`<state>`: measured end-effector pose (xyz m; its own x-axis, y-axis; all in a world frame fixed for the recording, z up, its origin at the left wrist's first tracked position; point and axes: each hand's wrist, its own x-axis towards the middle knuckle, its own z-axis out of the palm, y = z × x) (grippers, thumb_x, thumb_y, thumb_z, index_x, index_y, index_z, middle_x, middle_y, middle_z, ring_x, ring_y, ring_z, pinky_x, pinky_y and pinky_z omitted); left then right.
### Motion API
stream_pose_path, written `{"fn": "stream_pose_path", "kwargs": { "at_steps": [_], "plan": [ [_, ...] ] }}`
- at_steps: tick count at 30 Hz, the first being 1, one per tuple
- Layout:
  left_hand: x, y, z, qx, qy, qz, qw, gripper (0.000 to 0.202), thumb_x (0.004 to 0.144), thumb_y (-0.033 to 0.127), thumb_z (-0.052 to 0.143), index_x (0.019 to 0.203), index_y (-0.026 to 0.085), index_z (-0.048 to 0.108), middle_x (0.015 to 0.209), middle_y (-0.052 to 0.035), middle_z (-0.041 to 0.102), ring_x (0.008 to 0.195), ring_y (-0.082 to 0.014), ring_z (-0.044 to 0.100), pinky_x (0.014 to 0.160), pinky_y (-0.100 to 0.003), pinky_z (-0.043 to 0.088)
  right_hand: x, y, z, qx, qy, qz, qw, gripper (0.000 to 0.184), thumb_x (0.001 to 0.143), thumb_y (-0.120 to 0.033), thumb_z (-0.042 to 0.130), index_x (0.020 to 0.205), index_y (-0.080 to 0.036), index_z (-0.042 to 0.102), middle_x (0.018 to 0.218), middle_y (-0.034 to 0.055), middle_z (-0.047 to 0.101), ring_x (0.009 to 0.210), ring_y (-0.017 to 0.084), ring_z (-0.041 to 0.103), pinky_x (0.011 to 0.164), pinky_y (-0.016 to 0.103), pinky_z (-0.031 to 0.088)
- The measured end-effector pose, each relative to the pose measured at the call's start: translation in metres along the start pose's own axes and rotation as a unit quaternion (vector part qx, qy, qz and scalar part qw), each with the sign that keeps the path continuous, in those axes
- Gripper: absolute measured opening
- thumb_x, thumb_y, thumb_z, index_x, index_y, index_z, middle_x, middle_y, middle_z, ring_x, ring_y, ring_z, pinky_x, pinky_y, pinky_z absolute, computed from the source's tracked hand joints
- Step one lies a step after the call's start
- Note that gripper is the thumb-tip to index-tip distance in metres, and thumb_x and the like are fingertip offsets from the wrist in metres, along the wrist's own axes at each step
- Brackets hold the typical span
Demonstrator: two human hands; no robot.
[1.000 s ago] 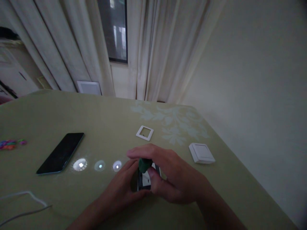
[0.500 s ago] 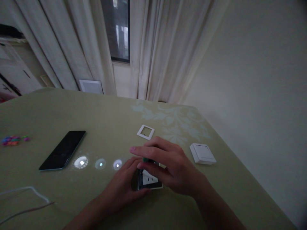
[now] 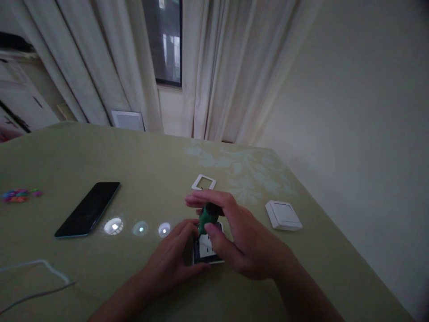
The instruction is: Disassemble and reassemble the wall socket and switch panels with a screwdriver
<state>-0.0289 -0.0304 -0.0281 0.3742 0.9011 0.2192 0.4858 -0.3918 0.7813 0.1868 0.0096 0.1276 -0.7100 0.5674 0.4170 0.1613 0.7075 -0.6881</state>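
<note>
A wall socket (image 3: 205,248) with a white face and dark surround lies on the table in front of me. My left hand (image 3: 174,252) grips its left side, fingers at the far edge and thumb at the near edge. Over the socket, my right hand (image 3: 244,239) is closed around a short green screwdriver (image 3: 207,215) with a dark end. The screwdriver leans, its lower end pointing at the socket's upper left part; the tip is too small to make out. Just beyond the hands rests a square white frame (image 3: 195,182).
A white wall switch (image 3: 284,215) sits to the right. To the left are a black phone (image 3: 89,209), a pile of small colourful pieces (image 3: 19,195) and pale cables (image 3: 50,268). The green-covered table (image 3: 150,161) meets curtains behind and a wall at right.
My right hand has turned and its fingers have shifted around the screwdriver, so that more of the green handle shows. My left hand and the socket have stayed in place.
</note>
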Motion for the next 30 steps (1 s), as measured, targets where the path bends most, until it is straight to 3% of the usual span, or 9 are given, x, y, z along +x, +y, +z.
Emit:
{"fn": "stream_pose_path", "kwargs": {
  "at_steps": [8,18,21,24,27,30],
  "plan": [
    [0.001,0.001,-0.001,-0.011,-0.005,-0.007,1.0,0.064,0.089,0.038,0.089,0.142,0.033,0.054,0.148,-0.0084,0.063,0.132,-0.0358,0.063,0.106,-0.051,0.058,-0.002,0.0,0.001,0.011,0.066,-0.03,0.997,0.056,0.107,-0.009,0.058,0.158,-0.027,0.042,0.146,0.0103,0.068,0.136,0.018,0.068,0.117,0.04,0.056],
    [0.0,-0.001,0.0,-0.02,-0.001,-0.009,1.0,0.054,0.087,0.037,0.09,0.129,0.03,0.058,0.143,-0.0081,0.066,0.128,-0.0356,0.066,0.103,-0.052,0.059,-0.004,0.002,-0.001,-0.006,0.081,-0.03,0.996,0.056,0.108,-0.013,0.059,0.158,-0.03,0.041,0.143,0.0088,0.067,0.131,0.021,0.069,0.114,0.043,0.058],
    [0.0,-0.002,0.0,-0.008,0.0,-0.003,1.0,0.067,0.086,0.036,0.09,0.142,0.031,0.052,0.153,-0.0119,0.061,0.138,-0.0381,0.061,0.112,-0.058,0.055,-0.004,-0.001,-0.006,-0.045,0.089,-0.021,0.995,0.052,0.108,-0.012,0.052,0.156,-0.029,0.043,0.136,0.0084,0.066,0.121,0.021,0.069,0.106,0.041,0.059],
    [0.0,-0.003,-0.002,0.015,-0.005,0.003,1.0,0.079,0.086,0.035,0.089,0.152,0.032,0.046,0.159,-0.0136,0.056,0.146,-0.0397,0.056,0.119,-0.062,0.05,-0.003,-0.003,-0.013,-0.095,0.042,0.016,0.994,0.045,0.104,-0.008,0.046,0.146,-0.023,0.053,0.125,0.0088,0.066,0.116,0.022,0.066,0.104,0.041,0.057],
    [0.001,-0.004,-0.004,0.029,-0.007,0.009,1.0,0.072,0.086,0.034,0.089,0.147,0.033,0.05,0.155,-0.0119,0.058,0.143,-0.0382,0.058,0.118,-0.059,0.052,-0.003,0.002,-0.014,-0.137,-0.074,0.116,0.981,0.032,0.104,-0.02,0.059,0.136,-0.021,0.061,0.13,0.01,0.066,0.119,0.026,0.066,0.104,0.044,0.056],
    [0.002,-0.005,-0.006,0.028,-0.005,-0.004,1.0,0.078,0.084,0.035,0.09,0.149,0.031,0.047,0.15,-0.0121,0.061,0.137,-0.0373,0.061,0.114,-0.057,0.054,-0.006,0.015,-0.005,-0.187,-0.185,0.229,0.937,0.058,0.087,-0.045,0.088,0.133,-0.018,0.063,0.135,0.0122,0.064,0.115,0.032,0.07,0.098,0.048,0.059]
  ]
}}
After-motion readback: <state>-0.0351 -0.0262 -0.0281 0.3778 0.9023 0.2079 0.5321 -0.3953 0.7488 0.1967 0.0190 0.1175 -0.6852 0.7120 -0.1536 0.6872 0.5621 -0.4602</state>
